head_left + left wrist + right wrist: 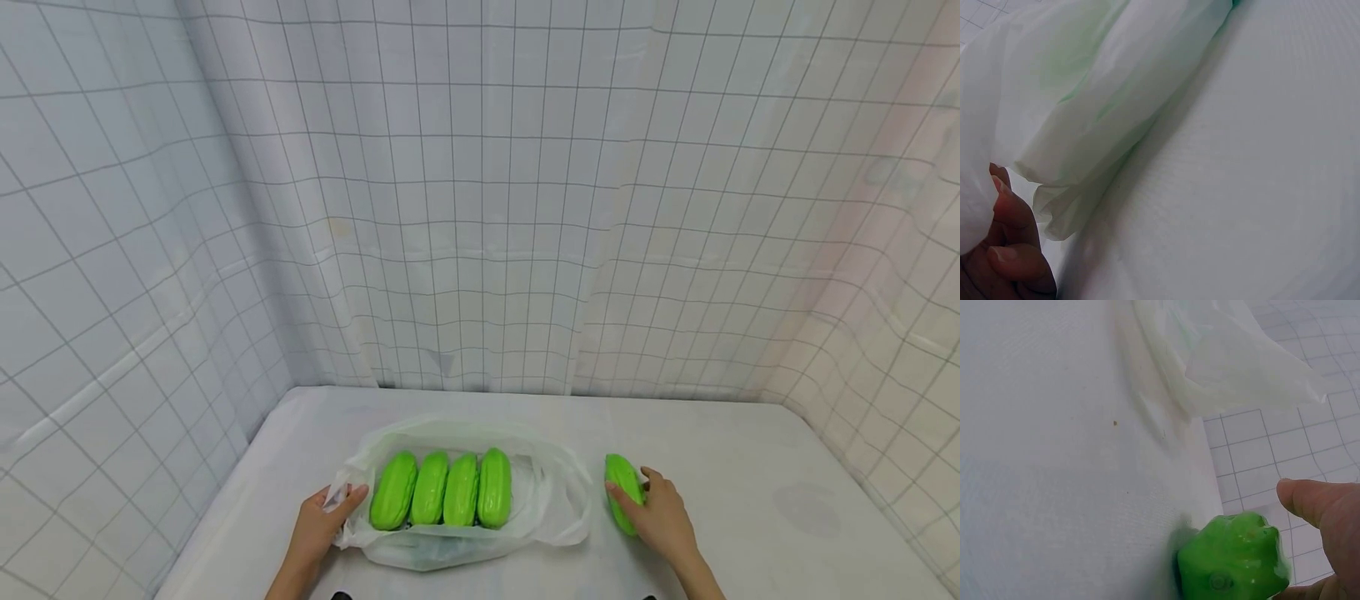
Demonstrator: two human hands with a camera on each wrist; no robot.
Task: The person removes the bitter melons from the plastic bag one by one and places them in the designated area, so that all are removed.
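A translucent white plastic bag lies spread at the middle front of the table, its mouth toward the right. Inside it, several green, ridged, gourd-like pieces lie side by side. My left hand grips the bag's left end between thumb and curled fingers. On the table right of the bag is another green gourd-like piece, with my right hand around it. In the right wrist view, the thumb stretches over this piece with a gap below, and a finger lies close at its side.
The white-covered table ends at a grid-patterned curtain at the back. Similar curtains hang at the left and right sides. The bag's loose mouth edge sticks up near the right hand.
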